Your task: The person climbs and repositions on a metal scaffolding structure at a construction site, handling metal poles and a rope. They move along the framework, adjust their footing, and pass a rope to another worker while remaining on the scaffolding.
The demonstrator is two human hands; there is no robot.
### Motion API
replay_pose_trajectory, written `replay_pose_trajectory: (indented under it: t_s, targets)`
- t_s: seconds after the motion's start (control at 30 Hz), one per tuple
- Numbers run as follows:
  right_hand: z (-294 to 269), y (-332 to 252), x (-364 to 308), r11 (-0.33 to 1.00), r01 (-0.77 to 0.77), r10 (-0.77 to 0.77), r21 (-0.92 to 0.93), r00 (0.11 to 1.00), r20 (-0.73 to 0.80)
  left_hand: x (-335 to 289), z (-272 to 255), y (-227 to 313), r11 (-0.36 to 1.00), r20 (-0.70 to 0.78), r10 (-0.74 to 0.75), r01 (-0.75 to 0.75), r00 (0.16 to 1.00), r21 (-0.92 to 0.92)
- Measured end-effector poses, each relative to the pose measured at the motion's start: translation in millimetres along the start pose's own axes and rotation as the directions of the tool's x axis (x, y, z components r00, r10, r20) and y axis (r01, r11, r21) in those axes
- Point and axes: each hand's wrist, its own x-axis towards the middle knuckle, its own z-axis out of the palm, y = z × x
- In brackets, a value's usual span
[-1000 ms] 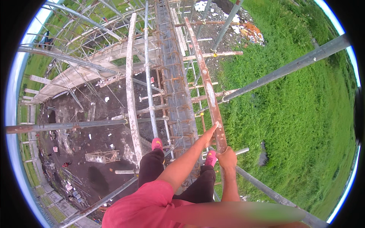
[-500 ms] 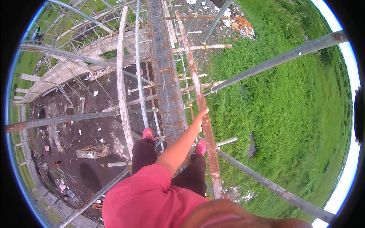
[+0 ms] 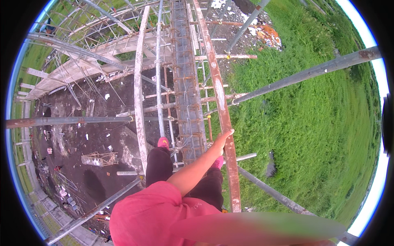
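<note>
Bare left hand (image 3: 222, 142), thumb over top, clasps a long, rust-brown rectangular beam (image 3: 221, 100), now its sole visible hold; the right hand has left view, grip untellable.

Head view | labels, numbers, signs | none can be read

Brown beam (image 3: 221, 98) — whitish-patched; shoe (image 3: 163, 142) — pink, seemingly.

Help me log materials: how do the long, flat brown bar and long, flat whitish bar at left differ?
The brown bar has pale patches; the whitish bar is mostly pale. The left hand grips the brown bar; no visible hand touches the whitish bar. The brown bar passes right of the legs, the whitish bar left. Both are long.
</note>
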Motion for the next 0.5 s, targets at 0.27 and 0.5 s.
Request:
replay_pose_trajectory:
  t_s: [0.27,0.5]
  targets:
    - [-61,-71,-3,0.941,0.179,-0.184,0.287,0.983,-0.011,-14,-18,60,0.981,-0.211,0.177,-0.19,0.961,-0.041]
    - [-126,-134,9,0.921,0.26,-0.29,0.29,0.955,0.067,28,-62,100,0.965,-0.351,0.239,-0.26,0.905,-0.015]
